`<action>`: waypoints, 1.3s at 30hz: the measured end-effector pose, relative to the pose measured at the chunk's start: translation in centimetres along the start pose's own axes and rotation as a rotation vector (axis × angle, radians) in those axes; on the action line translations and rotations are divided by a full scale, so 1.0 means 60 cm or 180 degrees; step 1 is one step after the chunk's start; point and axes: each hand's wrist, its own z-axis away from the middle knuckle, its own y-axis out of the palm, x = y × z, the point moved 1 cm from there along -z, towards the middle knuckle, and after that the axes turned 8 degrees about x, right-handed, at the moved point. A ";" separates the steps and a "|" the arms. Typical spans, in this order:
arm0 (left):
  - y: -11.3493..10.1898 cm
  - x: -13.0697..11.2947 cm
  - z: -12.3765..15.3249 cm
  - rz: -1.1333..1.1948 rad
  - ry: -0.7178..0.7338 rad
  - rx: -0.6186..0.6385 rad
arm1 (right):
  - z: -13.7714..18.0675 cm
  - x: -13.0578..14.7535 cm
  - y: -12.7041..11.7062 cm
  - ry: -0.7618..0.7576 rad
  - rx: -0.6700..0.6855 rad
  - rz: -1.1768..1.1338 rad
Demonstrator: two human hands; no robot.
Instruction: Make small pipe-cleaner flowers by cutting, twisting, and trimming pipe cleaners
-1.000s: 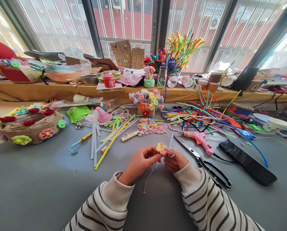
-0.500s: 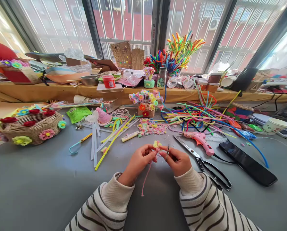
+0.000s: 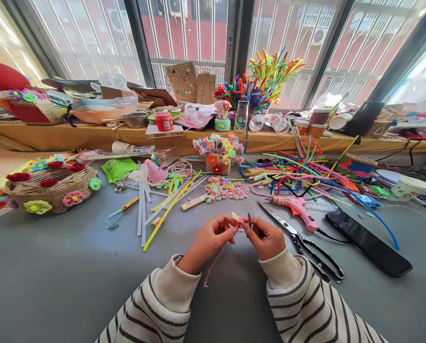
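Note:
My left hand (image 3: 210, 242) pinches a small fuzzy flower (image 3: 235, 217), pink and yellow, between thumb and fingers. Its thin pink stem (image 3: 213, 267) hangs down below the hand toward me. Close on the right, my right hand (image 3: 268, 239) is closed round a small dark metal tool (image 3: 249, 220); its kind is partly hidden by the fingers. The right fingertips meet the flower's edge, level with the left ones. Beyond both hands lies a heap of pastel fuzzy bits (image 3: 227, 188), with a few scraps on the table just under the fingers.
Large scissors (image 3: 298, 240), a pink glue gun (image 3: 296, 208) and a black phone (image 3: 368, 243) lie right. Left are glue sticks (image 3: 140, 212), yellow pipe cleaners (image 3: 163, 224) and a flower-trimmed basket (image 3: 55, 190). Behind stand a flower-filled pot (image 3: 218, 162) and a pipe-cleaner pile (image 3: 280, 171).
The flower has tilted between my fingers, so less of its yellow shows. Its stem end has swung left. The view has shifted slightly.

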 end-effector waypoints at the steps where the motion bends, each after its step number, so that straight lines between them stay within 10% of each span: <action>1: 0.001 -0.001 0.000 0.0019 0.0023 0.0017 | 0.000 -0.001 0.001 0.0060 -0.0002 -0.0129; 18: -0.004 -0.004 0.002 0.0097 -0.0206 -0.0343 | -0.007 0.000 -0.017 0.0536 -0.0413 -0.0601; 28: -0.010 -0.001 0.004 0.0396 0.0339 -0.0831 | 0.005 0.007 0.008 0.0049 0.1503 -0.0058; 39: -0.008 -0.004 0.005 0.0486 0.0236 -0.0451 | 0.010 0.013 0.009 -0.0136 0.1835 0.0327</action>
